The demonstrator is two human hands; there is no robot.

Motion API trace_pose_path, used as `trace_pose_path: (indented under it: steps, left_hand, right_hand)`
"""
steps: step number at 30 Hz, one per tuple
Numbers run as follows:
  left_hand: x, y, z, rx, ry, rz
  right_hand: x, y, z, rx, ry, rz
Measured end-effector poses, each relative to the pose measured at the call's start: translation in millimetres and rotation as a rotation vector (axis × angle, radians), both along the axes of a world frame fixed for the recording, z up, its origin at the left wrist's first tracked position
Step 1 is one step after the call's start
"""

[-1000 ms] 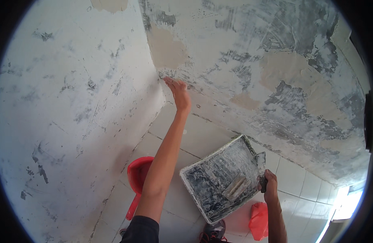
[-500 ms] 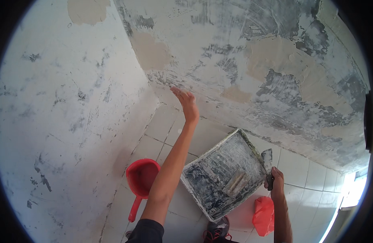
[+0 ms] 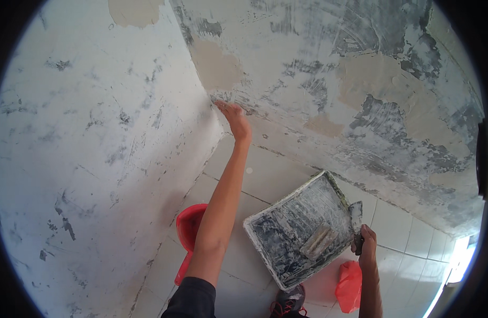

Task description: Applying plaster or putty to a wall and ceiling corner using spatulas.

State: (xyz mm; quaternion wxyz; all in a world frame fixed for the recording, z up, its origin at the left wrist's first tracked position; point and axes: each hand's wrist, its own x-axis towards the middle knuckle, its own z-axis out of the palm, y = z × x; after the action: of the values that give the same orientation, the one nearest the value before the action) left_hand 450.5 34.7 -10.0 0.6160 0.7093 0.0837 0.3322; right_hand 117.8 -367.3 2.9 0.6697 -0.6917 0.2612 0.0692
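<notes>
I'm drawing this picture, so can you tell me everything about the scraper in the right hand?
The scraper has a flat, metal-looking blade smeared whitish grey, and a dark handle. The right hand holds the handle, partly hiding it. The blade points toward the top of the picture, by the right edge of the tray; I can't tell whether they touch.

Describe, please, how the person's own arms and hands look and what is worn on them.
The left hand and right hand wear no gloves. A dark, plain-looking sleeve ends above the left elbow. The right forearm is bare where visible; its sleeve is out of view.
</notes>
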Motion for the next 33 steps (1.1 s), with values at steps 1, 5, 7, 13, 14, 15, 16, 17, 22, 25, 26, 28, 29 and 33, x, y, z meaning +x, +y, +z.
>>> trace_pose_path:
  steps: [1, 5, 7, 13, 14, 15, 16, 17, 22, 25, 26, 28, 29, 33]
  left_hand:
    - [0.9, 7.2, -3.1, 0.008, -0.011, -0.004]
    - [-0.4, 21.5, -17.2, 0.029, 0.051, -0.044]
    - [0.1, 21.1, -13.2, 0.090, 0.048, -0.043]
    - [0.6, 36.4, -2.5, 0.110, 0.020, -0.021]
    - [0.2, 34.5, -2.2, 0.140, 0.032, -0.019]
    - [2.4, 34.4, -0.2, 0.140, 0.029, -0.021]
    - [2.1, 36.4, 0.8, 0.118, 0.037, -0.012]
    - [2.0, 37.6, 1.3, 0.096, 0.044, -0.004]
    - [3.8, 36.8, 1.8, 0.115, 0.019, 0.026]
    - [6.3, 38.0, 4.1, 0.136, -0.027, 0.040]
    - [6.4, 39.7, 3.8, 0.147, -0.044, 0.048]
    - [5.6, 37.5, -0.2, 0.142, -0.029, 0.052]
    - [5.6, 36.8, -2.1, 0.134, -0.018, 0.057]
    - [-3.8, 36.9, -13.5, 0.172, 0.044, 0.038]
  right_hand:
    - [0.4, 1.2, 0.5, 0.007, -0.007, -0.002]
    - [-0.2, 1.2, -3.2, 0.014, -0.027, -0.007]
    - [-0.9, 2.1, 1.2, 0.000, -0.027, -0.005]
    - [-3.7, -1.5, -1.9, 0.035, -0.024, -0.020]
    - [-3.4, -2.3, -2.2, 0.030, -0.020, -0.014]
    - [-1.6, -1.8, -2.0, 0.030, -0.023, -0.016]
    - [-1.9, 0.1, -1.1, 0.022, -0.014, -0.009]
    - [-2.3, 1.9, -0.2, 0.013, -0.005, -0.001]
    - [-2.0, 3.8, 2.5, 0.007, -0.004, 0.006]
    - [-1.9, 3.1, 3.2, 0.016, -0.009, -0.016]
    - [-2.2, 4.1, 3.2, 0.017, -0.007, -0.026]
    - [-5.1, -3.2, -3.6, 0.033, -0.018, -0.034]
    - [-5.3, -4.6, -5.5, 0.047, -0.034, -0.042]
    - [-4.4, 1.8, -2.7, 0.015, 0.006, -0.028]
